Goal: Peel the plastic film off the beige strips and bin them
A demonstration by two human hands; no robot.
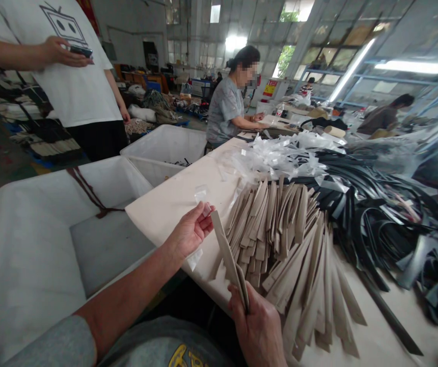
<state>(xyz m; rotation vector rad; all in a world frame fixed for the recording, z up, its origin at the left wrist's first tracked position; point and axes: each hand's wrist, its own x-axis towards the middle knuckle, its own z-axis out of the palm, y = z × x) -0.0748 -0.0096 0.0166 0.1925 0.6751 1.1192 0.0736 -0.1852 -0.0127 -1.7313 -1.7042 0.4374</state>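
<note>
One beige strip (223,244), doubled-looking nr its lower end, is gripped in the R hand (259,323) at the table's (173,201) near edge; its top end is just beside the L hand (190,232), whose thumb & fingers are closed on a bit of clear film (207,208). Pile of beige strips (314,285) lies R of both hands, w/ black strips (360,178) farther R & clear plastic scraps (280,153) toward the far edge. White bin (35,219) stands by the table's L corner.

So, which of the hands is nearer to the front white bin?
Left. The left hand is just right of the bin; the right hand is farther right, by the beige strips.
</note>
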